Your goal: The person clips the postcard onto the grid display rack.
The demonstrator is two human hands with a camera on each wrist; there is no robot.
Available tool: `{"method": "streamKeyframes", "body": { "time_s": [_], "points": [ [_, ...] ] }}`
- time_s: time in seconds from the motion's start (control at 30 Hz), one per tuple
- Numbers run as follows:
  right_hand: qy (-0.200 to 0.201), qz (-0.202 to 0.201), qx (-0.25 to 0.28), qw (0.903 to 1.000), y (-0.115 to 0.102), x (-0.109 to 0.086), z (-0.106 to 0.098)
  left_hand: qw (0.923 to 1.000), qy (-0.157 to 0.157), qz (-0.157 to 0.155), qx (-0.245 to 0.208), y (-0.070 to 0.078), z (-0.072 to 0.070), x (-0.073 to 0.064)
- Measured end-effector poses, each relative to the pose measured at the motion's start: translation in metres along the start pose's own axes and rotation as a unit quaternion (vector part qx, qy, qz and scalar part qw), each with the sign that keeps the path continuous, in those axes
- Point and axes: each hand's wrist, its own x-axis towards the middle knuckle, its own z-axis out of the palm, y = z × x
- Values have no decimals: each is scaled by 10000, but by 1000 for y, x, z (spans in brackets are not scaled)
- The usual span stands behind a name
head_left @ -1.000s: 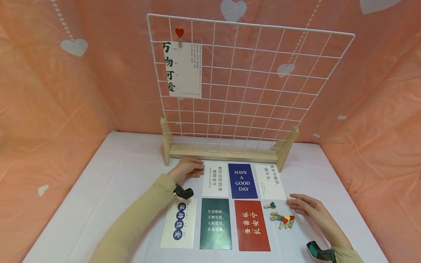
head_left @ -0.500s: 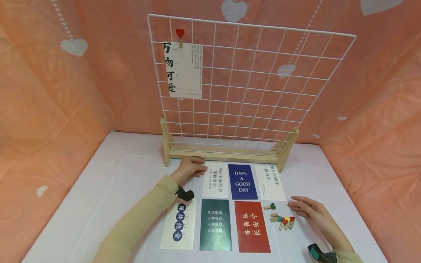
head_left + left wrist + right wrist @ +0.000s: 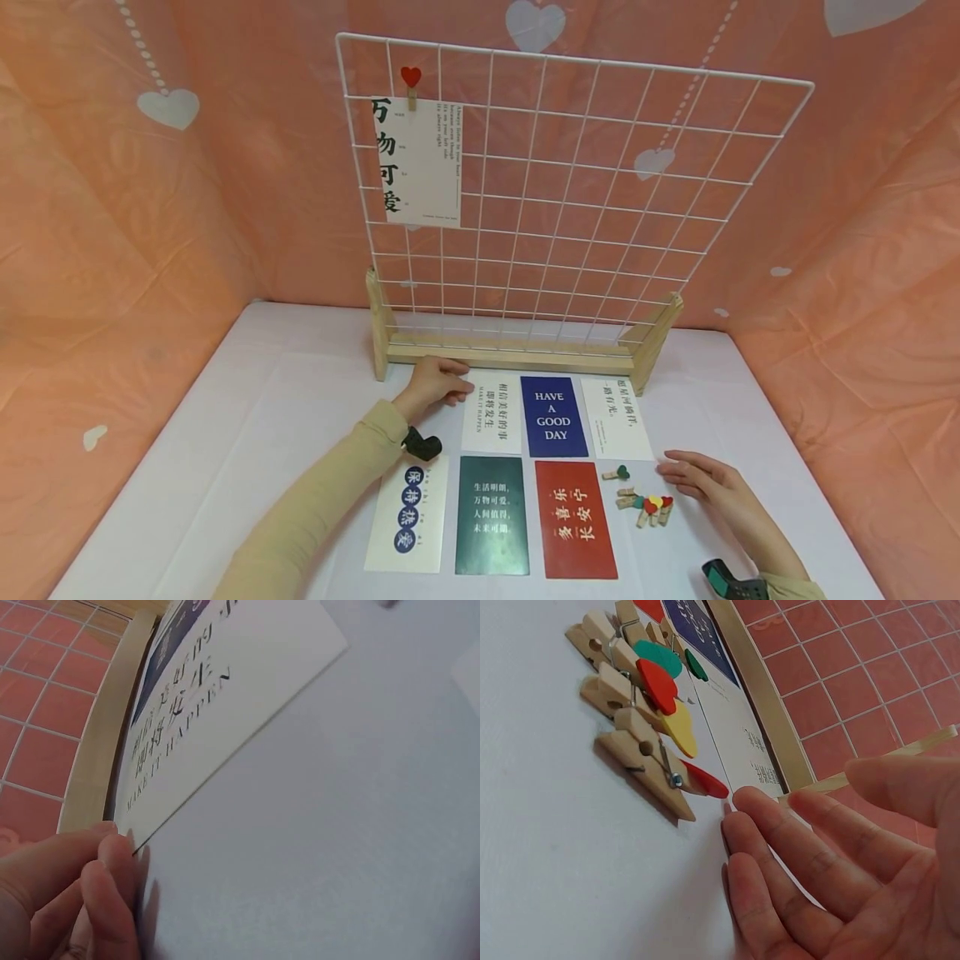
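My left hand [image 3: 431,388] rests at the far left corner of a white card printed MAKE IT HAPPEN [image 3: 491,414]. Its bent fingertips [image 3: 112,851] come right up to that corner in the left wrist view, and the card lies flat. On the other side, my right hand [image 3: 708,483] lies on the table with loosely extended fingers and holds nothing. Just left of it is a cluster of small wooden clothespins [image 3: 647,505] with red, yellow and teal hearts. A single clothespin with a green heart [image 3: 617,472] lies apart from them.
Behind the cards stands a white wire grid [image 3: 555,200] in a wooden base [image 3: 510,357]. A red-heart clothespin [image 3: 411,87] holds a white card [image 3: 427,162] on it. Blue [image 3: 555,417], white [image 3: 617,421], green [image 3: 492,517], red [image 3: 575,521] and lettered white [image 3: 408,517] cards lie in rows.
My left hand has shifted slightly right and away from me, up to the white card's corner. The right hand and the cards stay nearly as they were.
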Motion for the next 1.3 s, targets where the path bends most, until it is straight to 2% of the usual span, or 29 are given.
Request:
{"method": "streamKeyframes", "body": {
  "time_s": [0.23,0.53,0.9,1.13,1.3],
  "points": [
    [36,-140,-34,9999,0,-2,2,9997,104,171,136,-2,2,2],
    [-112,-304,56,9995,4,-2,0,9980,35,484,413,-5,3,3],
    [-49,-44,14,10000,2,0,1,9960,25,678,575,-6,1,4],
    [12,116,-16,9999,-1,0,2,9956,234,726,548,-7,2,3],
    [29,279,9,9996,-1,1,3,9925,409,929,687,-9,3,1]
  ]
}}
